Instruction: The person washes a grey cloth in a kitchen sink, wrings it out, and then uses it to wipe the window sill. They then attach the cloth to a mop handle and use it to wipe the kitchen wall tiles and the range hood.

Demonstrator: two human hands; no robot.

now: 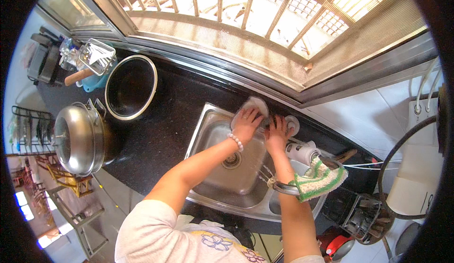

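Both my arms reach over the steel sink (203,142) to its far edge. My left hand (248,123), with a beaded bracelet at the wrist, rests with bent fingers on a pale, rounded thing (256,104); whether it is a bowl or a cloth I cannot tell. Close beside it, my right hand (278,135) has its fingers apart at the sink's back rim. A small white round dish (293,125) lies just right of those fingers. Water runs from the curved tap (284,188) beside my right forearm, and a green-and-white cloth (321,180) hangs over the tap.
A white bottle (302,152) lies behind the tap. On the dark counter (161,126) at left stand a large dark-inside pot (131,88) and a lidded steel steamer (78,137). A utensil rack (364,218) is at right. The barred window (255,7) borders the back.
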